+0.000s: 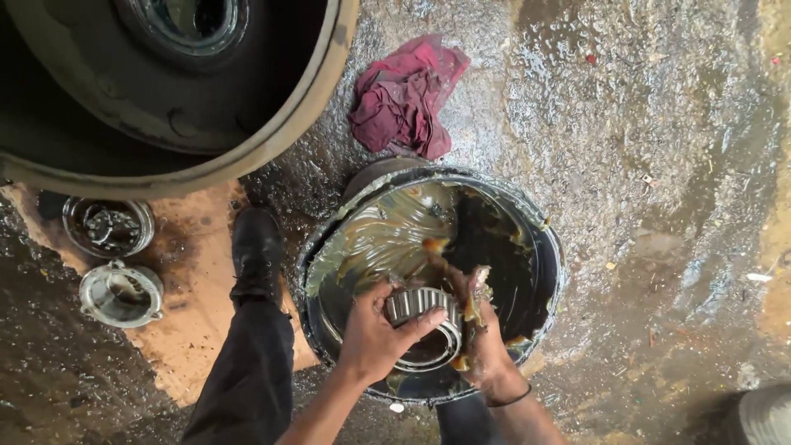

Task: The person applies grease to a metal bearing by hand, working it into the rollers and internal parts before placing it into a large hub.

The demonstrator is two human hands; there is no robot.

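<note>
Head view: both hands clamp a roller bearing [422, 328], left hand [375, 338] gripping its toothed side, greasy right hand [482, 334] opposite, axis tilted toward the viewer, over a grease tub [544, 247]; red rag [404, 95] beyond.

Head camera, steeply downward, seemingly near floor [659, 165].

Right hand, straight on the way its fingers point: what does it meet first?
The right hand, smeared with grease, points up-left into the grease bucket. Past the bearing it already touches, the first thing is probably the greasy inner wall of the bucket, though depth is hard to judge from above.
</note>
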